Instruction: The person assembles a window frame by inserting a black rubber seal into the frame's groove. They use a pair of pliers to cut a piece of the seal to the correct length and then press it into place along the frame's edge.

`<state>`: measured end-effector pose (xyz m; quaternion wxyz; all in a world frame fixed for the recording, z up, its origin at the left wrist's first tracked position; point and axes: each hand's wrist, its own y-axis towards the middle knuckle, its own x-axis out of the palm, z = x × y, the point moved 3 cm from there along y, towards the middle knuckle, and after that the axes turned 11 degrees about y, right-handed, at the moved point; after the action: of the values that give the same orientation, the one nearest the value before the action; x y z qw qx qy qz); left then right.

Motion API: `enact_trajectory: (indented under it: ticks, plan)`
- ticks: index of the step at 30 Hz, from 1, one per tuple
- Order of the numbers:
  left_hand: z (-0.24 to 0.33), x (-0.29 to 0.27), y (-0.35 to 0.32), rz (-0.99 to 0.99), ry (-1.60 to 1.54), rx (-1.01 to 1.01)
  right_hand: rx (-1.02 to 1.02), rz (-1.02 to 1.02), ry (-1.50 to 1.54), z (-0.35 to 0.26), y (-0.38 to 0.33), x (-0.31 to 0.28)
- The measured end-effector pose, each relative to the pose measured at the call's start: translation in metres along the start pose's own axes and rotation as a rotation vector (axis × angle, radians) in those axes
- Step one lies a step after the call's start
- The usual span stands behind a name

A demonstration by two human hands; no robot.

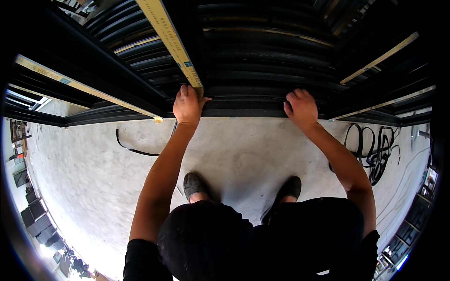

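Black frame [246, 107] — yellow strip [168, 42]

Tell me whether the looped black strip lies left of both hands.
No, the looped black strip lies to the right of the right hand.

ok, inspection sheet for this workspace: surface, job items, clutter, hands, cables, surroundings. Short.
Surface: pale concrete floor, marked with faint stains.
Job items: black frame, with a yellow-faced bar meeting it near the left hand.
Clutter: loose black strip on the floor, left of the left forearm.
Hands: left hand and right hand both on the frame's near edge; grip unclear.
Cables: black coils on the floor, right side; cable or trim, can't tell.
Surroundings: dark stacked items at left rim, indistinct.
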<state>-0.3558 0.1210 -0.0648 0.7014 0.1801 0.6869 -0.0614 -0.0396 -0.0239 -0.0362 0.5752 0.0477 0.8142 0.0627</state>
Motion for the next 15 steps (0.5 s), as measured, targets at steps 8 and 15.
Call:
enact_trajectory:
  ticks: [8,15]
  plan:
    - [0.002,-0.009,0.004,-0.041,-0.035,0.031,-0.086,0.018,0.028,-0.018,0.021,0.016]
    - [0.006,-0.007,-0.001,0.002,-0.037,-0.027,-0.189,-0.006,0.140,-0.025,0.028,0.032]
